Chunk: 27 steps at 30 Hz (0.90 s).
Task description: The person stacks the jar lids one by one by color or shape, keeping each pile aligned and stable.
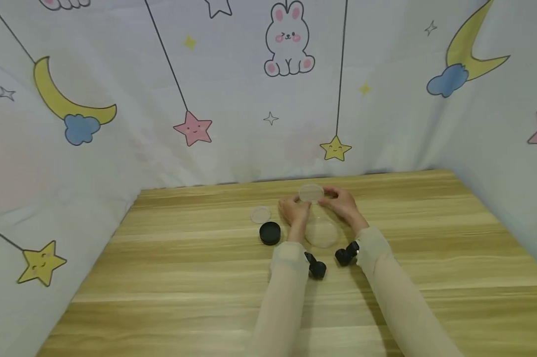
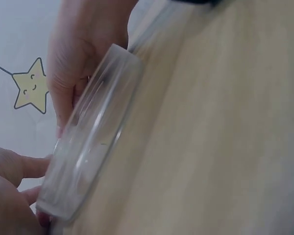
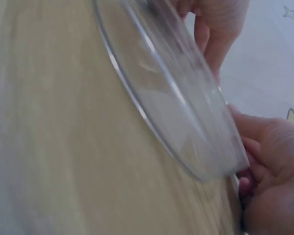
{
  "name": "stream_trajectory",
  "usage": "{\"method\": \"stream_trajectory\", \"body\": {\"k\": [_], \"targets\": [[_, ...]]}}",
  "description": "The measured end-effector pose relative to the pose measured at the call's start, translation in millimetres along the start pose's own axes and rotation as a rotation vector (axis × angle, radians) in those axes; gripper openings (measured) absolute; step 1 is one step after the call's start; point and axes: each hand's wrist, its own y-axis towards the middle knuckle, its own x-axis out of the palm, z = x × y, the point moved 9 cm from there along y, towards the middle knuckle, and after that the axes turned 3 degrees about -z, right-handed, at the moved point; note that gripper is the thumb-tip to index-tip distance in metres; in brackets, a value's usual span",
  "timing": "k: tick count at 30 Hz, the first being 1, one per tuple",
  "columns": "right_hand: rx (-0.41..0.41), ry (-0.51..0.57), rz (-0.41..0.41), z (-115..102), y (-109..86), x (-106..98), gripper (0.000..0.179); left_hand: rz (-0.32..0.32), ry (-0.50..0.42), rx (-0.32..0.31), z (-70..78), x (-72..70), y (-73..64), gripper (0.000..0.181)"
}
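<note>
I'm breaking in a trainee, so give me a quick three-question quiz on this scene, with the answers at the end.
1. Count: how many hands hold the clear piece?
2. True or false: in the head view, the black piece lies to the left of both hands.
3. Pick one: the tabletop is patterned like A) marble, B) wood, C) brick.

Key:
1. Two, the left hand and the right hand.
2. True.
3. B.

A clear round disc [image 1: 311, 193] is held between fingers [image 1: 328, 201] at its opposite edges.
</note>
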Motion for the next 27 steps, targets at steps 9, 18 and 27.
{"method": "stream_trajectory", "body": {"k": [9, 18, 27], "targets": [[0.075, 0.210, -0.040, 3, -7.8, -8, 0.057, -0.081, -0.223, 0.026, 11.2, 7.1, -9.1, 0.038], [0.068, 0.368, 0.011, -13, -35.5, -30, 0.057, -0.213, -0.373, 0.126, 32.5, 8.4, -32.0, 0.036], [0.027, 0.416, -0.092, -22, -63.0, -40, 0.062, -0.347, -0.520, 0.004, 23.9, 9.2, -62.2, 0.039]]}}
